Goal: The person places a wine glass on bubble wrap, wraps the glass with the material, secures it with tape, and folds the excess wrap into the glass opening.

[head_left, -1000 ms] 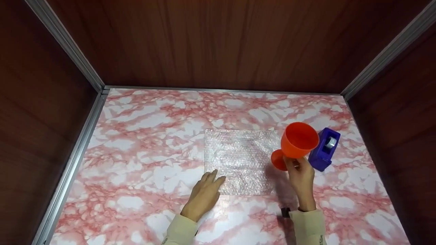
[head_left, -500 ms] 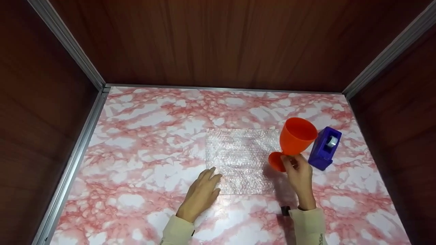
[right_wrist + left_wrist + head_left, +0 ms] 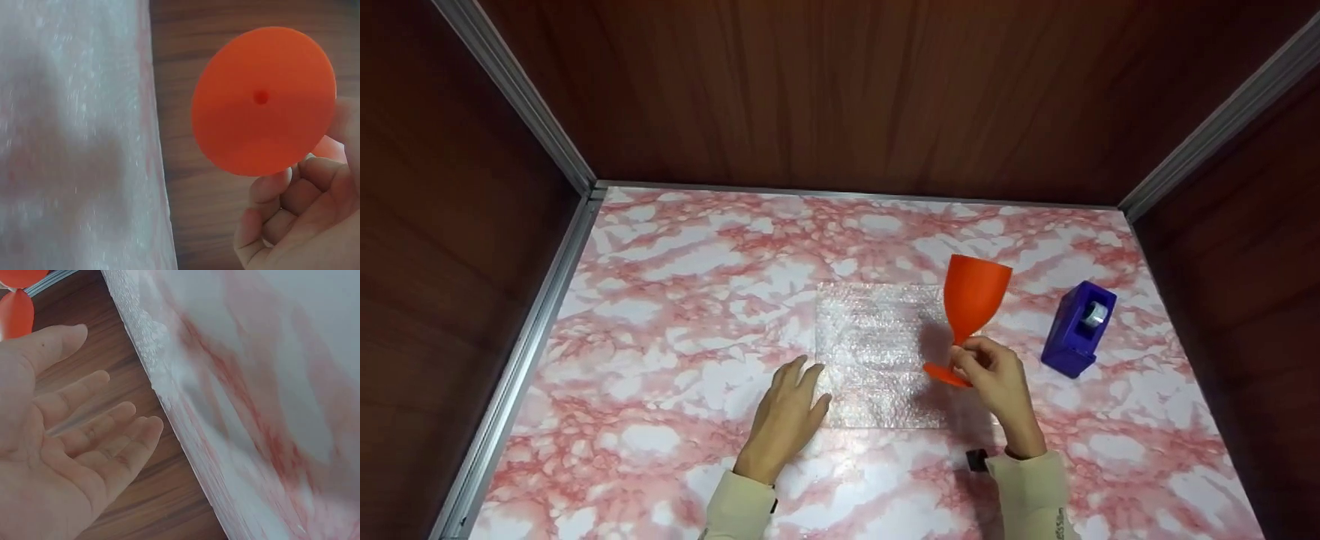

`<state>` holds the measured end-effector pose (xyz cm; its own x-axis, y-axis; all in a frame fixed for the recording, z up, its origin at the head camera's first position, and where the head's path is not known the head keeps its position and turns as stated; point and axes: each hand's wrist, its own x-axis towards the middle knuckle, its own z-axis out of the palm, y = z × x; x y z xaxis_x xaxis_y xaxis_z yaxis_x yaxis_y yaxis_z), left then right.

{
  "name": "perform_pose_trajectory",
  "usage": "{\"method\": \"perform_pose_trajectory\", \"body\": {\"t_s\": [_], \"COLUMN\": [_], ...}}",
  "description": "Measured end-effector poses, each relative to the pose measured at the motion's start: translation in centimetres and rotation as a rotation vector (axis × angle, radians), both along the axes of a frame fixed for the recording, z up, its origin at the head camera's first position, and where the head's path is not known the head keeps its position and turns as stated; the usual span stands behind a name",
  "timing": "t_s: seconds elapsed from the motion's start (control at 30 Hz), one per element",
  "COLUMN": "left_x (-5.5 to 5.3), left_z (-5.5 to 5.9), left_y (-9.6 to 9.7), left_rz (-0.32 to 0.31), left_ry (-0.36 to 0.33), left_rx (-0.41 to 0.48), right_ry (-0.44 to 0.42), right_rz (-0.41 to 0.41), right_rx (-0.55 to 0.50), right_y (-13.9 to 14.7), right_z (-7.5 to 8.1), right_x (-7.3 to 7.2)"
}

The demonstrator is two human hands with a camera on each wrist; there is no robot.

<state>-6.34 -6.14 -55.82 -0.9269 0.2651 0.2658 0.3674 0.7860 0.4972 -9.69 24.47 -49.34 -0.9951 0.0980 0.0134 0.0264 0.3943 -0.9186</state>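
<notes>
Tape dispenser (image 3: 1074,339) stands near the goblet (image 3: 975,296), which partly hides bubble wrap (image 3: 874,356).

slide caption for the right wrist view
Right hand holding an orange goblet, underside toward the camera, bubble wrap at frame left.

A short line of small dark lettering (image 3: 1060,523) stands on the outer side of the person's pale right sleeve (image 3: 1027,487), running lengthwise up the fabric toward the cuff; its end seems to read "Slim", while the letters before that are too small and blurred to make out surely. A dark mark (image 3: 703,533) on the left sleeve (image 3: 739,504), at the picture's lower edge, is unreadable.
</notes>
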Motion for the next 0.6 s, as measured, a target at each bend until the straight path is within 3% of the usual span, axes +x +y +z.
{"method": "perform_pose_trajectory", "body": {"t_s": [0.17,0.37,0.6], "left_x": [0.0,-0.1,-0.2], "left_z": [0.0,0.1,-0.2], "left_y": [-0.5,-0.9,-1.1], "left_rz": [0.051,0.068,0.09], "left_ry": [-0.019,-0.07,-0.06], "left_rx": [0.003,0.021,0.038], "right_ry": [-0.008,-0.051,-0.084], "right_rz": [0.095,0.219,0.271], "right_rx": [-0.031,-0.057,-0.062], "right_y": [-2.5,-5.4,-7.8], "right_z": [1.5,0.8,-3.4], "right_x": [0.4,-0.1,-1.6]}}
